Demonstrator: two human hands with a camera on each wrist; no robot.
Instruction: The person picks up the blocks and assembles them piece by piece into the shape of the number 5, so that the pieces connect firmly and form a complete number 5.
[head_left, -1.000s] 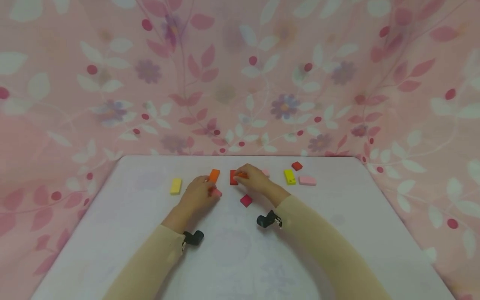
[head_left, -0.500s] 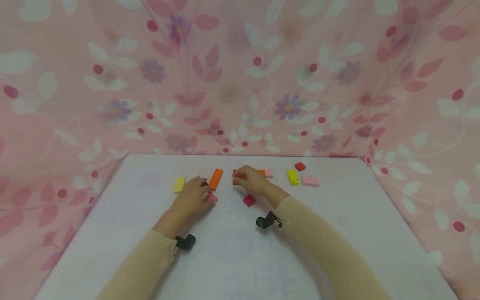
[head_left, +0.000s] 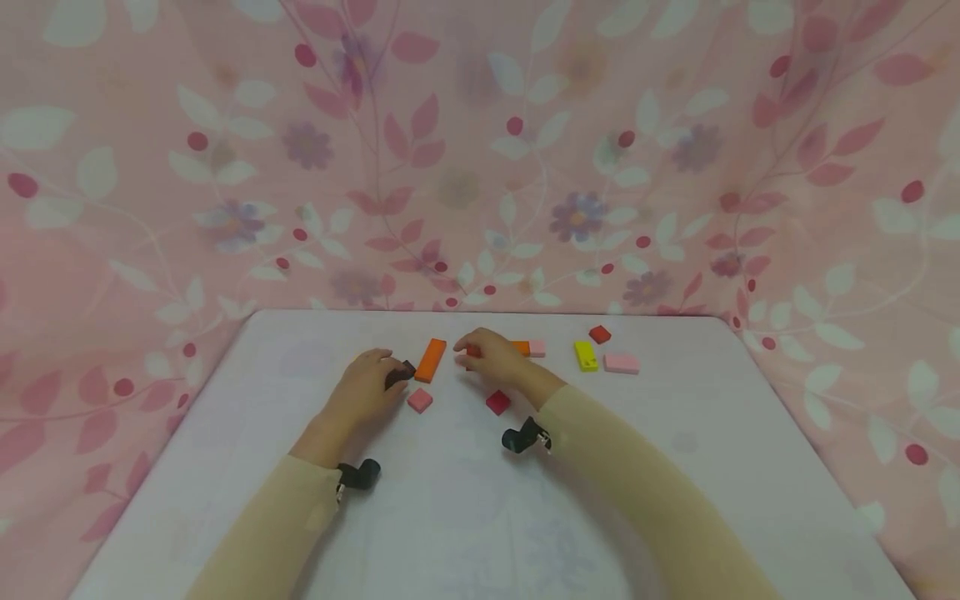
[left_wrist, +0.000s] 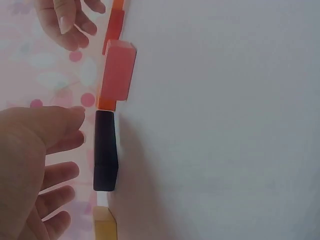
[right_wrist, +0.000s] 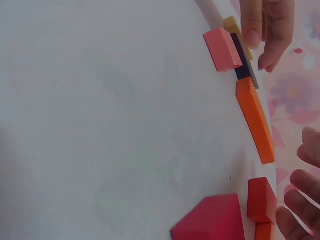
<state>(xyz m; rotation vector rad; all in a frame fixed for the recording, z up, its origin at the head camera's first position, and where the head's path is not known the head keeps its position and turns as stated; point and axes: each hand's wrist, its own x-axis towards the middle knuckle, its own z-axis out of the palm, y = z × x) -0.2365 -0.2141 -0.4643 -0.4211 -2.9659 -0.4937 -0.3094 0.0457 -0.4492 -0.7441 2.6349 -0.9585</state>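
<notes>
My left hand (head_left: 363,392) hovers above a black block (head_left: 400,374), which is partly covered in the head view. In the left wrist view, its loosely bent fingers are beside the black block with nothing between them. A coral-pink block (head_left: 420,401) lies just right of that hand, and an orange block (head_left: 431,361) lies beyond it. My right hand (head_left: 495,358) is over a red block (right_wrist: 261,201), its fingers spread and holding nothing in the right wrist view. A crimson block (head_left: 498,403) sits in front of this hand.
Right of my right hand lie a second orange block (head_left: 521,347), a small pale pink block (head_left: 537,348), a bright yellow block (head_left: 586,357), a longer pink block (head_left: 622,363) and another red block (head_left: 600,334). A pale yellow block (left_wrist: 105,222) is near my left hand. Floral cloth (head_left: 480,167) hangs behind the white table (head_left: 450,517).
My left hand has let go of the coral-pink block and drawn away to the left, over the black block. The coral-pink block came slightly nearer me. My right hand has shifted slightly left.
</notes>
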